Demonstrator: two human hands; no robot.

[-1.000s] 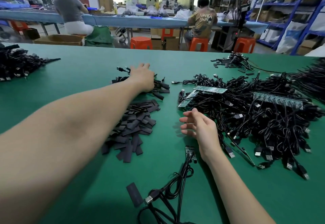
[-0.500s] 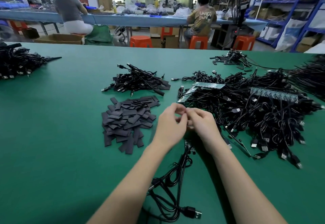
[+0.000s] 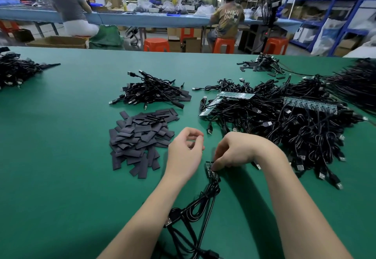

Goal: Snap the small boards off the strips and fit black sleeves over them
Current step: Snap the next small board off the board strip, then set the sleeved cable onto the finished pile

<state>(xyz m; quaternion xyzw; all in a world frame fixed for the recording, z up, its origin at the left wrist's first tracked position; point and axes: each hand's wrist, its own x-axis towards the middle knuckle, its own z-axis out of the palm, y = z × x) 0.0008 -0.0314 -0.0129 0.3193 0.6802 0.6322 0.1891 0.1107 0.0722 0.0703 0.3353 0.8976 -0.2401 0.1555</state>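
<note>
My right hand reaches down and pinches a small board strip lying on the green table. Black USB cables run from that strip toward me. My left hand hovers just left of it with fingers loosely curled, and I see nothing in it. A pile of flat black sleeves lies to the left of my hands. More board strips rest on a large heap of black cables at the right.
A smaller heap of cables sits behind the sleeves. Other cable piles lie at the far left, far right and back right. People sit on stools at a blue bench beyond the table.
My left hand came back from the far cable pile, met my right hand, then the two parted. My right hand has dropped onto the small board strip.
</note>
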